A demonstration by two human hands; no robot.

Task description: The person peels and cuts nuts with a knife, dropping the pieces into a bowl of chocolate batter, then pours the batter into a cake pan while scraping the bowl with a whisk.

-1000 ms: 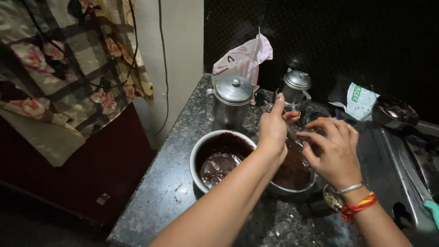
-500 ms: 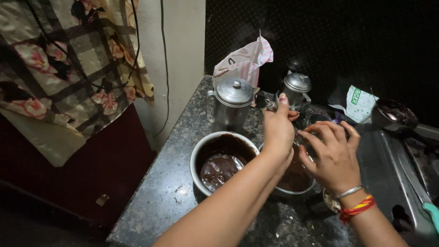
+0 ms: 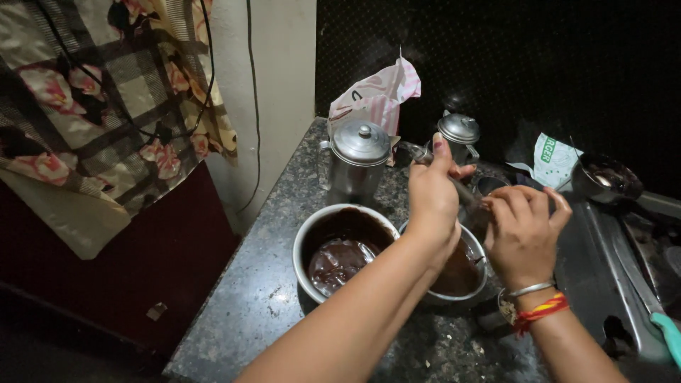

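Note:
My left hand (image 3: 431, 202) is closed around a thin metal handle (image 3: 464, 191) that slants down toward my right hand. My right hand (image 3: 523, 230), with bangles and a red thread at the wrist, curls its fingers over the handle's far end; what it grips is hidden. Both hands hover over a steel bowl (image 3: 474, 248) holding brown liquid. Touching that bowl on the left is a larger steel pot (image 3: 306, 245) smeared inside with dark brown residue. Both stand on a speckled stone counter (image 3: 262, 298).
Two lidded steel jugs (image 3: 358, 159) (image 3: 459, 135) stand behind the pots, with a pink-and-white packet (image 3: 376, 99) against the dark wall. A green-and-white packet (image 3: 553, 159), a dark pan (image 3: 606, 177) and a teal handle (image 3: 667, 333) are at the right. A floral cloth (image 3: 92, 120) hangs left.
Both hands stay over the steel bowl. My left hand has shifted slightly right, my right hand slightly up.

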